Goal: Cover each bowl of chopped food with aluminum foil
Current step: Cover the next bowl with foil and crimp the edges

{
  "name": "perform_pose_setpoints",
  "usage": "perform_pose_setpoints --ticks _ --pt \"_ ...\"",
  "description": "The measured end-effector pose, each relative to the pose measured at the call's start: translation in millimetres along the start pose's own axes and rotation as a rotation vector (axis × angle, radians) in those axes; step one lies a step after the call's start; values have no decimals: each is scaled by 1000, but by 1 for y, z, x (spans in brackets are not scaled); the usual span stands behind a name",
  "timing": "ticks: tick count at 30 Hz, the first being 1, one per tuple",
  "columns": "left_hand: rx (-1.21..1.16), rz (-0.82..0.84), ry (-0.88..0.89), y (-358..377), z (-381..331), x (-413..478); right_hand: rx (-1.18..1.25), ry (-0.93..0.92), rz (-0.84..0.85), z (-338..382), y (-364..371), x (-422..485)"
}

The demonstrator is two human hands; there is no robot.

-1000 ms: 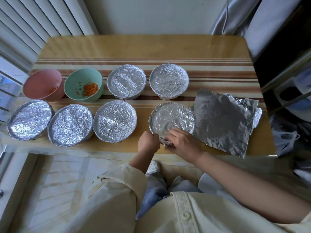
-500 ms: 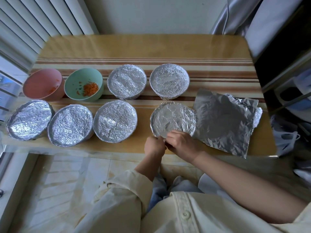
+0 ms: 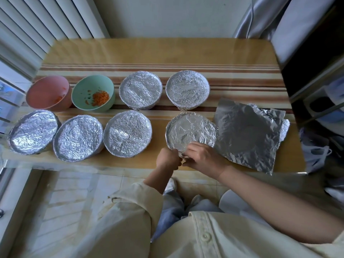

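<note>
The left hand [image 3: 167,158] and right hand [image 3: 203,157], close together, each pinch the near rim of the foil-covered bowl [image 3: 191,128] near the counter's [image 3: 149,53] front edge, just beside loose foil sheets [image 3: 247,135]; the green bowl [image 3: 84,90] stands uncovered

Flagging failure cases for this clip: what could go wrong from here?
1. The left hand and right hand pinch foil at the near rim of the front-right bowl. It sits close to the front edge of the table, so a tug might slide or tip it off.
2. The loose foil sheets reach that edge and could slip off before the green bowl and pink bowl get covered.
</note>
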State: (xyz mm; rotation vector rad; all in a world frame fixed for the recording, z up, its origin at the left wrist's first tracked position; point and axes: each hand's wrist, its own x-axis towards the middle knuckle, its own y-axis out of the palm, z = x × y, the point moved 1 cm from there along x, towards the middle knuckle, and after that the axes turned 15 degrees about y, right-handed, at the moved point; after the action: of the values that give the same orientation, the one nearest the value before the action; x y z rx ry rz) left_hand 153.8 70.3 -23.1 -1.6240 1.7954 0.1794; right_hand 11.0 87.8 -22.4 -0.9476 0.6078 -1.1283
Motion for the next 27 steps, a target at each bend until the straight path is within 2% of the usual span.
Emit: perform_pose_setpoints --ticks 6,14,27 --pt "-15 50 -17 -5 -8 0 -79 40 -24 5 5 0" --pt "-22 -86 1 5 6 -8 -35 -9 -27 9 5 6" --pt "8 -131 29 18 16 -12 -13 -12 -28 12 5 5"
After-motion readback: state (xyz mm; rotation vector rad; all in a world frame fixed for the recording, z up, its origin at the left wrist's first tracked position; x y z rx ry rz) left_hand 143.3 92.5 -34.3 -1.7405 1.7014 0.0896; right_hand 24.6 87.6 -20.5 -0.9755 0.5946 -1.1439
